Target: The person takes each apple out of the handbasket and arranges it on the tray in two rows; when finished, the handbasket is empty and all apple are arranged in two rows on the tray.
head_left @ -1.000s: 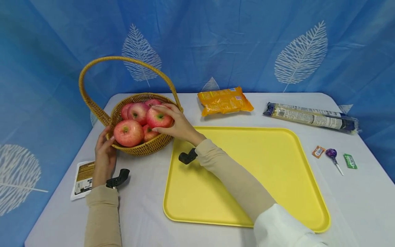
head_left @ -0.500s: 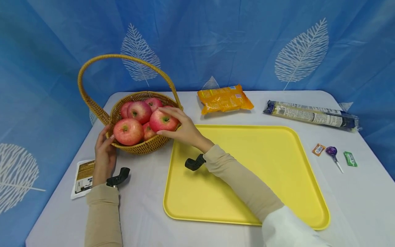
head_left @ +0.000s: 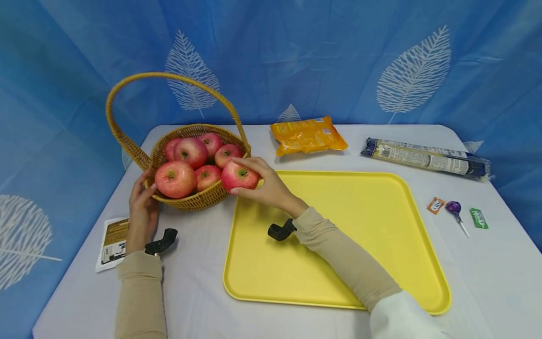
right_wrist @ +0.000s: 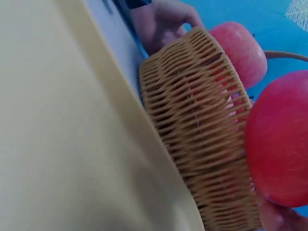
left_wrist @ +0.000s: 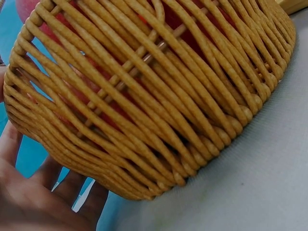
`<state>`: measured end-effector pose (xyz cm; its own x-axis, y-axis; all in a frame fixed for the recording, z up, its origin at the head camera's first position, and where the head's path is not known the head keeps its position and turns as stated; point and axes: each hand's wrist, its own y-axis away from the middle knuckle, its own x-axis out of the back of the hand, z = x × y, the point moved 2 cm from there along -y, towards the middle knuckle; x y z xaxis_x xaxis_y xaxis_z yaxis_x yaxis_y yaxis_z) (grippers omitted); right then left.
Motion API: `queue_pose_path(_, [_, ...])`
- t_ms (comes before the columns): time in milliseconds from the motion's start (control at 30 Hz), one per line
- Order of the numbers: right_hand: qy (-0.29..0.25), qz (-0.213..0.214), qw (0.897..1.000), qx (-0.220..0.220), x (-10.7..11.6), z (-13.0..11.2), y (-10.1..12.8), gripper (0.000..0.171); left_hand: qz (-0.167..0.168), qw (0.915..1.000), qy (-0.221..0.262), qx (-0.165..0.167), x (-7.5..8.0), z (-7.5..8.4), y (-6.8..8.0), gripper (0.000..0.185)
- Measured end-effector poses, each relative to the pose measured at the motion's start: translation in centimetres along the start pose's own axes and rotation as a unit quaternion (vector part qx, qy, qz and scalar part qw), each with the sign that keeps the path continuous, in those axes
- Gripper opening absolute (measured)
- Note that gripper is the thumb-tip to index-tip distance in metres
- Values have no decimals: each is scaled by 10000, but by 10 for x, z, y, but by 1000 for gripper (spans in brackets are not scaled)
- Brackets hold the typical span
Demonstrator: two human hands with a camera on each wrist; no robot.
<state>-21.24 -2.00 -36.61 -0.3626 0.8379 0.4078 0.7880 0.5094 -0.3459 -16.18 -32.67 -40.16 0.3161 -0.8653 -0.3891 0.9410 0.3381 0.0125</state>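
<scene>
My right hand (head_left: 272, 186) holds a red apple (head_left: 239, 177) between thumb and fingers, just off the right rim of the wicker basket (head_left: 199, 201) and overlapping the tray's far left corner. In the right wrist view this apple (right_wrist: 281, 139) looms large beside the woven wall. Several more apples (head_left: 175, 179) lie inside the basket, under its tall arched handle. At the basket's near left side, my left hand (head_left: 143, 202) grips the rim, thumb on the edge. The left wrist view has its fingers (left_wrist: 72, 187) spread along the outside of the weave (left_wrist: 144, 110).
A yellow tray (head_left: 338, 245) lies right of the basket. Behind it sits an orange packet (head_left: 308, 135), with a long clear-wrapped pack (head_left: 423, 157) to the right. A lollipop (head_left: 454, 208) and two small wrapped sweets lie at the right. A flat white-edged packet (head_left: 113, 242) lies beside the left wrist.
My right hand has lifted the apple out over the basket's right rim, moving right and nearer, which uncovers another apple behind it. The left hand stays on the basket.
</scene>
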Motion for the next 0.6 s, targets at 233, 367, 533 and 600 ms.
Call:
queue_pose_path(233, [271,-404,9978,-445,4,14,9,64,-88,10000,-32,9,1,0,1,48])
queue_pose_path(367, [635,-536,9946,-615,4,26,12,64,-61,10000,-39,-25,1,0,0,47])
queue_pose_path(533, [971,-697,9889,-881,5,33,14,65,-1,10000,-44,-27,1,-1,0,47])
queue_pose_path(600, [1032,-726,9878,-914,5,34,14,66,24,10000,-47,-21,1,0,0,47])
